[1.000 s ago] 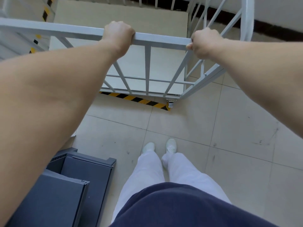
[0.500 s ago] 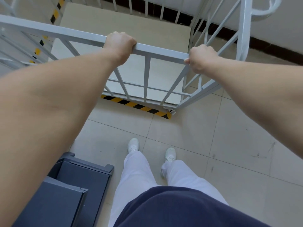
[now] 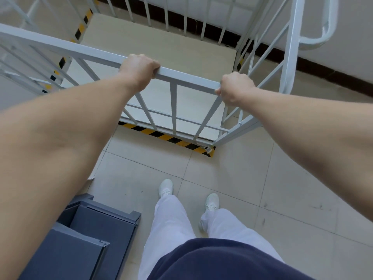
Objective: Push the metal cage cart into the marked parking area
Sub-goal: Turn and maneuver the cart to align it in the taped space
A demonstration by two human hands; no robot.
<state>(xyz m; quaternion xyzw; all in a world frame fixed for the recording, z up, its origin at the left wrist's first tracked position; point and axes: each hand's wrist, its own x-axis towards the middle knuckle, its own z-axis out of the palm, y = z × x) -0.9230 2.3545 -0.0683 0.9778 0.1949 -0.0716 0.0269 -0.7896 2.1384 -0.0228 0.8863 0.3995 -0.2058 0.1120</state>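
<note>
**Both hands on cart rail**

L hand & R hand each clamped on top rail of metal cage cart, R near corner post. Cart directly ahead on tiled floor, far side near wall. Black/yellow hazard strip along cart base edge. Grey bin lower left.

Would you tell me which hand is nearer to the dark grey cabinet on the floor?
Left. The left hand grips the top rail above the cabinet side; the right hand grips farther away.
</note>
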